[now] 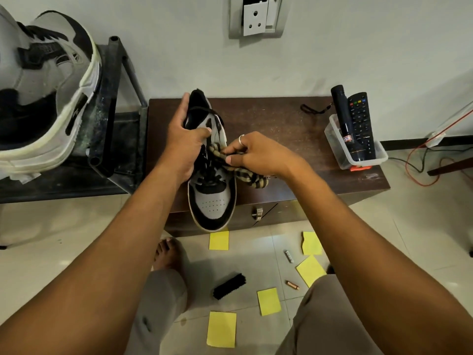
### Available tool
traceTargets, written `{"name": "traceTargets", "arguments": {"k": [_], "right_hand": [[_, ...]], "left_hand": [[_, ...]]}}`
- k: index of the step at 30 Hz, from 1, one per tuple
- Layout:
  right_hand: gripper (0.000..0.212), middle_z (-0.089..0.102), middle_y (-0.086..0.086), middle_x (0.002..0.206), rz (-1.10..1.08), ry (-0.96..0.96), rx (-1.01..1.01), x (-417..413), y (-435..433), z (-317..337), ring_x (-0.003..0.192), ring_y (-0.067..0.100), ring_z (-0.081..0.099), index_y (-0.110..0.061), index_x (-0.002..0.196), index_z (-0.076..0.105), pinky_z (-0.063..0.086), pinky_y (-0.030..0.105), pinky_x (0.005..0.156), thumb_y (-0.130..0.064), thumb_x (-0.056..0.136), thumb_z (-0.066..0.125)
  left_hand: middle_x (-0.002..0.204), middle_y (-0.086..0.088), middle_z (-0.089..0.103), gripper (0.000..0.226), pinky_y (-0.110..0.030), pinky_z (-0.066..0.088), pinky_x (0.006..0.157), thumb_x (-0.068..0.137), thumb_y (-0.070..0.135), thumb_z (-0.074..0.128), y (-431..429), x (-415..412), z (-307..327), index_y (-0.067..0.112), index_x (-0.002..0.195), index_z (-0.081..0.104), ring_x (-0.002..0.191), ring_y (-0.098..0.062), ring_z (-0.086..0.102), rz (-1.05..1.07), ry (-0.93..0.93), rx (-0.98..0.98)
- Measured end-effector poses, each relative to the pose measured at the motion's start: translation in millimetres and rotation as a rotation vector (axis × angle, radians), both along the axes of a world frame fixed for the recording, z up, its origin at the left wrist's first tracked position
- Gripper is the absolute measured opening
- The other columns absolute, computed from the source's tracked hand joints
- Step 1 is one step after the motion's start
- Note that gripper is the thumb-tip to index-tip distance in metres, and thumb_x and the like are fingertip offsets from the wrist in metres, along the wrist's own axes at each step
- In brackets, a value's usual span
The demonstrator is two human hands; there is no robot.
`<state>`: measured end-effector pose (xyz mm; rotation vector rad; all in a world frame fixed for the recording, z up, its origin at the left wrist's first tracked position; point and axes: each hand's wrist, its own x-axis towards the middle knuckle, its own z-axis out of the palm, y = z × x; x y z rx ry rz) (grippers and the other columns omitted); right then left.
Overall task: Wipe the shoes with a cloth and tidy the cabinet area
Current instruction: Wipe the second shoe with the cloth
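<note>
**Figure: wiping stage, near to far.** Nearest, yellow paper sticky notes [221,329] lay scattered on the pale tiled floor with a black bristle brush [229,285] and a small copper-coloured cylinder [292,285]. A bare foot [167,254] stood among them, so a misstep onto loose items was a risk.

Above, the left hand [183,147] had its grip clamped round the collar of a grey-and-black lace-up sneaker [213,201]. The sneaker's toe overhung the front edge of the dark brown wooden cabinet surface [294,124]; whether its sole rested there could not be told. The right hand [258,156] had its grip pinched on a beige-and-black striped cloth [252,179], held against the sneaker beside the laces.

Hard wiping pressure could twist the sneaker out of the collar hold, and the cloth could snag in the laces.

Farther back, a clear plastic tub [332,139] of tall items stood near the right edge, where a trailing cloth might tip it. Farthest left, a second grey-and-black sneaker [43,93] sat on a black metal rack [112,98].
</note>
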<state>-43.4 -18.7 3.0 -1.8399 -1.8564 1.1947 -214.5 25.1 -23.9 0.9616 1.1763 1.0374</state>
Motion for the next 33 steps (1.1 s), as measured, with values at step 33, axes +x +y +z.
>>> {"name": "traceTargets", "arguments": {"k": [33], "right_hand": [[0.025, 0.077, -0.003, 0.112, -0.499, 0.207, 0.253, -20, 28, -43, 0.108, 0.009, 0.069, -0.016, 0.116, 0.077, 0.055, 0.035, 0.099, -0.023, 0.096, 0.064]], "left_hand": [[0.144, 0.004, 0.057, 0.077, -0.028, 0.056, 0.096, 0.09, -0.014, 0.054, 3, 2, 1, 0.028, 0.152, 0.043, 0.119, -0.007, 0.063, -0.057, 0.127, 0.046]]}}
